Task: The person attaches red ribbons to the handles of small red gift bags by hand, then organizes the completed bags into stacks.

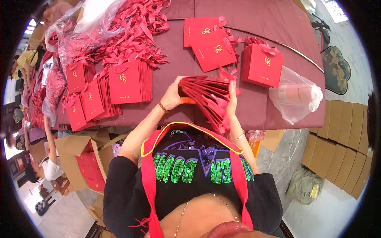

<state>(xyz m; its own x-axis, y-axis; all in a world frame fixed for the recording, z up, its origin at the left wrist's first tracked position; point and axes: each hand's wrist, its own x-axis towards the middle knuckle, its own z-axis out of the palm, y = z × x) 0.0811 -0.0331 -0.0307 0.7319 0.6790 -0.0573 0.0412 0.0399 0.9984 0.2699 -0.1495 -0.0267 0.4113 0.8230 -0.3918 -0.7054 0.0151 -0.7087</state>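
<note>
Both my hands hold a fanned bundle of red paper gift bags (204, 93) with ribbon handles, just above the near edge of the table. My left hand (172, 94), with a beaded bracelet at the wrist, grips the bundle's left end. At its right side is my right hand (231, 101), closed on the bags beside their ribbons. Beyond the bundle, two flat red gift bags (214, 53) with gold lettering overlap on the table. Further right stands a neat stack of red bags (262, 65). Several more upright stacks (127, 83) are at the left.
Red ribbon handles (139, 23) heap up at the back left beside clear plastic (93, 37). A plastic-wrapped bundle (295, 97) sits at the table's right end. Cardboard boxes (337, 146) stand right, and an open carton (75, 158) lies left. Other people (51, 168) are at the far left.
</note>
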